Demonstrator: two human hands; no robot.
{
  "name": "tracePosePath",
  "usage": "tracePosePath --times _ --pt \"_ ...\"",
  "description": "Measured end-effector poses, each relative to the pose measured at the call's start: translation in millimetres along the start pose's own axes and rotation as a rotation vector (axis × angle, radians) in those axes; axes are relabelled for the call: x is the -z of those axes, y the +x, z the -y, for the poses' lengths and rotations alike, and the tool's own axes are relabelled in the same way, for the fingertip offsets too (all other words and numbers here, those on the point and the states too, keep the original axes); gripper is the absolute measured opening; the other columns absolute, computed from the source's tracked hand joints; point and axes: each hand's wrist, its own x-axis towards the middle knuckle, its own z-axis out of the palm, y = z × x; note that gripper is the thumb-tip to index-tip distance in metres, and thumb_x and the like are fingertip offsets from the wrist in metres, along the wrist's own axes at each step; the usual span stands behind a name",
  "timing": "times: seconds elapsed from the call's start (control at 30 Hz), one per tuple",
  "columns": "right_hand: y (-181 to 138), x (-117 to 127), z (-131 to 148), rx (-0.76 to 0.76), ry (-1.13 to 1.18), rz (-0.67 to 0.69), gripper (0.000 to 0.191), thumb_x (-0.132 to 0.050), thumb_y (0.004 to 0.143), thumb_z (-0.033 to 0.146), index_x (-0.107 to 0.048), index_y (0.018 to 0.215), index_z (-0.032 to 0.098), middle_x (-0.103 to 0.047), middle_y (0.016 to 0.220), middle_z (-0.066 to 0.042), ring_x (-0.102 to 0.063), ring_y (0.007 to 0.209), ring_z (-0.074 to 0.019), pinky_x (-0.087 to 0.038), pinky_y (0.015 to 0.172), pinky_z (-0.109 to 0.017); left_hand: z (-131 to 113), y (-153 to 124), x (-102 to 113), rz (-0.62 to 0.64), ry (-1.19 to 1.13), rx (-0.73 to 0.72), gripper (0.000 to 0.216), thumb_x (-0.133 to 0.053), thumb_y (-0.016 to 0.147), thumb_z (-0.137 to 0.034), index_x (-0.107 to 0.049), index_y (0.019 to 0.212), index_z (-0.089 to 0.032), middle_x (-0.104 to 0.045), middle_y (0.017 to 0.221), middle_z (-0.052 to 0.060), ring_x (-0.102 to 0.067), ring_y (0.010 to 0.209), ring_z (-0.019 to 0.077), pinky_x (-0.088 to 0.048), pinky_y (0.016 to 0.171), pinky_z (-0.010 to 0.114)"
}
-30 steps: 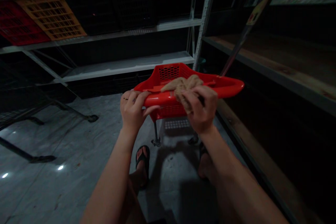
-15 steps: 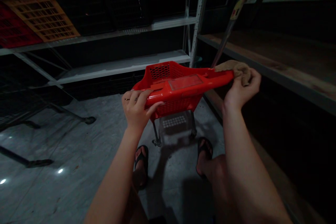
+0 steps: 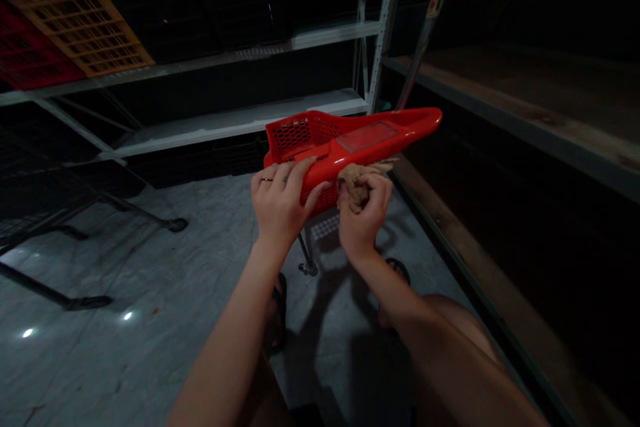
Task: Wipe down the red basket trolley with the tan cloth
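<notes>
A small red plastic shopping cart on wheels stands on the floor in front of me. My left hand is closed round the left part of its wide red handle bar. My right hand is bunched on a crumpled tan cloth, pressing it against the underside of the handle, just right of my left hand. The cart's mesh basket shows behind the handle. My feet in dark sandals stand on the floor below.
Grey metal shelving runs along the back, with an orange crate and a red crate up at the left. A wooden-topped rack lines the right side. Dark metal stand legs lie on the shiny grey floor at the left.
My right hand carried the cloth from the middle of the handle out to its right end, then back under the handle near my left hand. The cart has tilted a little.
</notes>
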Motion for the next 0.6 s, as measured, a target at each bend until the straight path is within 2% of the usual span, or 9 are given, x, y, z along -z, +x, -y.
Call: tracePosePath --times 0.1,0.2,0.3,0.37,0.47,0.53,0.6 --pt "11.7 5.5 -4.8 0.095 0.013 0.036 0.011 -0.065 0.089 0.022 -0.058 0.097 0.023 -0.058 0.098 -0.003 -0.060 0.098 -0.0195 -0.053 0.092 -0.040 9.4 -0.6 9.0 0.009 -0.174 -0.046 0.039 -0.061 0.102 -0.048 -0.065 0.134 -0.026 -0.077 0.123 0.008 -0.070 0.112 0.0235 -0.048 0.103 0.039" --pt "39.3 9.5 -22.3 0.122 0.009 -0.059 0.015 -0.064 0.084 0.016 -0.060 0.097 0.022 -0.059 0.100 -0.004 -0.061 0.099 -0.0198 -0.053 0.092 -0.040 16.9 -3.3 9.3 -0.089 -0.306 0.083 0.035 -0.050 0.107 -0.044 -0.062 0.134 -0.024 -0.072 0.134 0.009 -0.063 0.131 0.0224 -0.046 0.114 0.042" --pt "55.7 6.4 -29.3 0.122 -0.020 -0.168 0.015 -0.065 0.085 0.016 -0.063 0.099 0.021 -0.061 0.101 -0.005 -0.062 0.100 -0.0208 -0.053 0.093 -0.041 18.4 -5.6 -0.6 -0.005 -0.401 0.168 0.042 -0.039 0.110 -0.052 -0.063 0.130 -0.024 -0.070 0.138 0.009 -0.056 0.141 0.0234 -0.040 0.122 0.047" --pt "50.5 3.0 -19.7 0.151 -0.013 -0.115 0.012 -0.066 0.089 0.019 -0.064 0.100 0.021 -0.063 0.100 -0.005 -0.063 0.099 -0.0212 -0.053 0.093 -0.041 15.6 -5.6 -7.9 0.050 -0.438 0.185 0.049 -0.033 0.110 -0.058 -0.064 0.126 -0.024 -0.070 0.135 0.009 -0.056 0.140 0.0237 -0.041 0.122 0.047" --pt "25.8 2.5 7.2 0.216 0.028 0.033 0.010 -0.068 0.092 0.022 -0.064 0.102 0.022 -0.065 0.098 -0.005 -0.065 0.096 -0.0208 -0.054 0.091 -0.039 6.1 -3.7 -11.2 0.060 -0.395 0.212 0.056 -0.026 0.110 -0.060 -0.067 0.121 -0.024 -0.072 0.128 0.009 -0.060 0.132 0.0234 -0.044 0.118 0.045" --pt "12.4 5.4 20.4 0.249 0.044 0.056 0.011 -0.068 0.093 0.022 -0.062 0.102 0.023 -0.066 0.096 -0.004 -0.066 0.094 -0.0204 -0.055 0.087 -0.038 -1.7 -2.4 -6.7 0.064 -0.355 0.216 0.056 -0.023 0.111 -0.056 -0.069 0.115 -0.025 -0.074 0.122 0.008 -0.062 0.127 0.0231 -0.044 0.115 0.045" --pt "11.5 9.3 22.4 0.289 0.038 0.045 0.010 -0.068 0.093 0.024 -0.062 0.102 0.024 -0.066 0.094 -0.003 -0.066 0.091 -0.0201 -0.055 0.085 -0.037 -7.8 -1.1 0.9 0.063 -0.347 0.202 0.055 -0.024 0.112 -0.053 -0.071 0.111 -0.025 -0.076 0.117 0.007 -0.063 0.121 0.0229 -0.043 0.111 0.045"
